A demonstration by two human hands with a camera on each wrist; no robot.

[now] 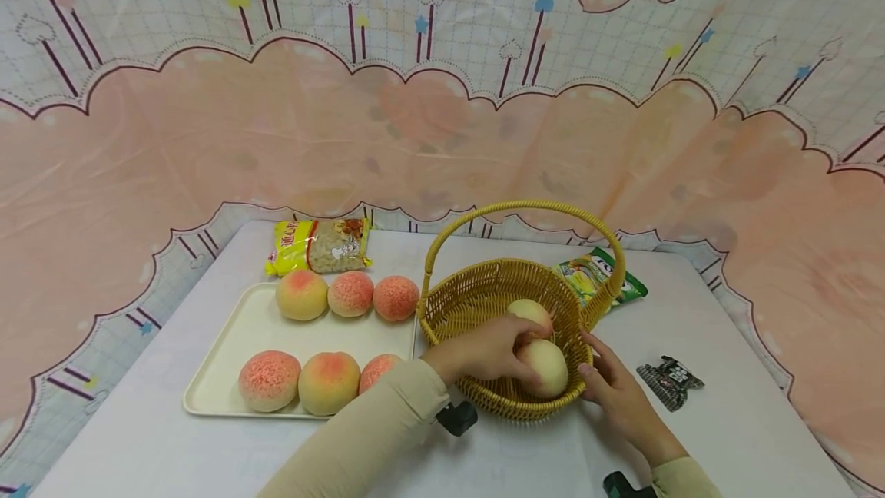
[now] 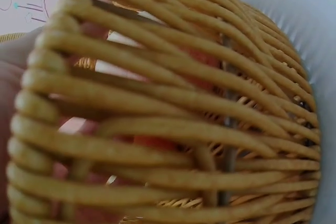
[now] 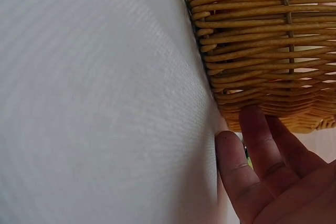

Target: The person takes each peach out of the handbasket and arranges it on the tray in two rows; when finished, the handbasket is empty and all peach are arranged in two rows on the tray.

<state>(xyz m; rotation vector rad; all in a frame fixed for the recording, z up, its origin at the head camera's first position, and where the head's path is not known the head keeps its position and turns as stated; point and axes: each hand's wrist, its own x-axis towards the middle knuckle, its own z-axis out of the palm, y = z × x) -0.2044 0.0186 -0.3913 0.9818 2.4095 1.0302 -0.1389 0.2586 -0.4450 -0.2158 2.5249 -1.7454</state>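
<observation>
A yellow-brown wicker basket (image 1: pixel 477 283) with a tall arched handle stands right of the middle of the white table. Inside it my left hand (image 1: pixel 487 348) grips a pale peach (image 1: pixel 548 369), fingers curled over its far side and thumb at the near side. A second peach (image 1: pixel 531 313) lies behind it in the basket, partly covered by that hand. My right hand (image 1: pixel 615 390) touches the outside of the basket's right wall; its fingers (image 3: pixel 257 135) lie fairly straight against the weave in the right wrist view. Basket weave (image 2: pixel 157 145) fills the left wrist view and largely hides the hold.
Left of the basket, a cream tray (image 1: pixel 228 344) bears several peaches (image 1: pixel 328 383) in two rows, one partly behind my left sleeve. A yellow snack bag (image 1: pixel 318 246) lies behind the tray. A green packet (image 1: pixel 622 287) and a small black wrapper (image 1: pixel 669 383) lie to the right.
</observation>
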